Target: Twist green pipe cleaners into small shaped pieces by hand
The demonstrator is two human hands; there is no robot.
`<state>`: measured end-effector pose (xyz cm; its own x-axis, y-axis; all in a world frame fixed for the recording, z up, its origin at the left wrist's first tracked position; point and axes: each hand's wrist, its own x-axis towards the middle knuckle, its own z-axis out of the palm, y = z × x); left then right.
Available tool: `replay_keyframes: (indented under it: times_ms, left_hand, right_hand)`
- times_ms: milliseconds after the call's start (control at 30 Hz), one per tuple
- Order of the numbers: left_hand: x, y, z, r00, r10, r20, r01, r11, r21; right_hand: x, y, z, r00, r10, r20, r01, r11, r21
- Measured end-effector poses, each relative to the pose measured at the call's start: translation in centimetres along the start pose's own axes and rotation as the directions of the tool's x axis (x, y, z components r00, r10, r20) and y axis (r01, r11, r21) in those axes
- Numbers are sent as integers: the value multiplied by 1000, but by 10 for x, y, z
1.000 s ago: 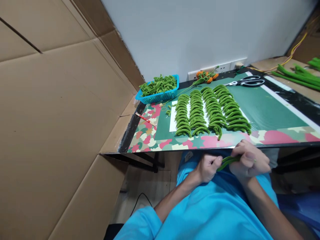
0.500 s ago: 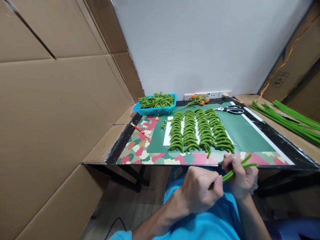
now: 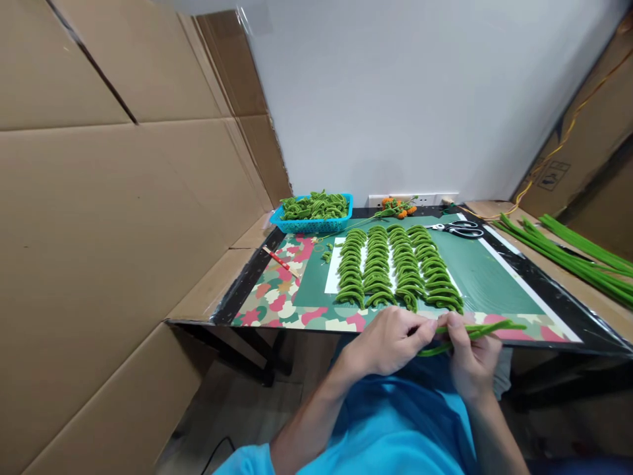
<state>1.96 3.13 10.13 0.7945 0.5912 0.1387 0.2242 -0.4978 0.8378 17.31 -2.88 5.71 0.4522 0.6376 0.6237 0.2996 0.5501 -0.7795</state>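
Note:
Both hands meet at the table's front edge around fuzzy green stems (image 3: pixel 482 330). My left hand (image 3: pixel 395 340) pinches them at their left end, thumb and forefinger together. My right hand (image 3: pixel 469 356) is closed round their middle, and the free tips stick out to its right. A lower green strand curves beneath the fingers. Just beyond the hands, curved green pieces (image 3: pixel 378 270) lie in several columns on white paper (image 3: pixel 333 280) over a green mat (image 3: pixel 494 277). Where the fingertips touch, they partly hide the stems.
A blue basket (image 3: pixel 311 225) of green pieces stands at the back left. Orange flowers (image 3: pixel 398 208) and black-handled scissors (image 3: pixel 462 229) lie at the back. A red stick (image 3: pixel 279 260) is on the left, long green stems (image 3: pixel 568 251) on the right. Cardboard (image 3: pixel 123 231) walls the left side.
My left hand has risen and now meets my right hand; the gap between them has closed. The stems' free tips point further right and lie flatter. The view has shifted slightly.

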Motion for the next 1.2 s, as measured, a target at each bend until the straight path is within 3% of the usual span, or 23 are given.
replay_keyframes:
  times_ms: [167, 300, 467, 833, 1200]
  left_hand:
    - [-2, -5, -7, 991, -122, 56, 133, 947, -293]
    - [-5, -12, -8, 978, -188, 94, 210, 856, -473]
    - [-5, -11, -6, 975, -200, 94, 221, 874, -432]
    - [-4, -9, -6, 980, -186, 74, 200, 918, -343]
    - [-6, -7, -7, 992, -118, 54, 129, 950, -285]
  right_hand:
    - [-3, 7, -7, 990, 75, 115, -78, 997, 14]
    - [-13, 22, -12, 986, 113, 120, -110, 994, -29]
    - [-19, 34, -16, 987, 123, 105, -122, 992, -16]
    - [-20, 32, -16, 978, 185, 98, -181, 982, -48]
    - [-17, 23, -14, 993, -1, 114, 11, 996, -85]
